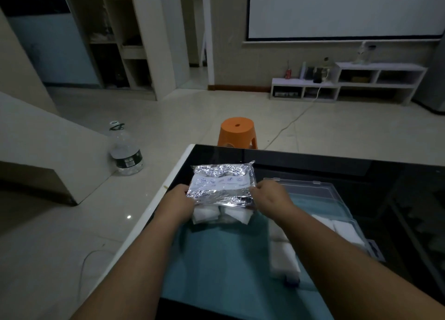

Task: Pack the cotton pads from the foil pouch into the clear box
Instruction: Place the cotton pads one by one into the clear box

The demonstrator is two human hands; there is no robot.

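**Foil pouch held in both hands by the counter's left edge**

You held the foil pouch (221, 185) over the counter (313, 165) near its far-left corner. Your left hand (179, 203) gripped the pouch's left side and your right hand (269, 197) pinched its right side. White cotton pads (207, 215) stuck out of its near, open end, above a teal cloth (216, 259). The clear box (372, 245) lay open just right of the pouch, with more pads (346, 230) inside.

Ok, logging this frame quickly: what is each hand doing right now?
Left hand: grips the foil pouch at its left edge.
Right hand: grips the same pouch at its right edge.
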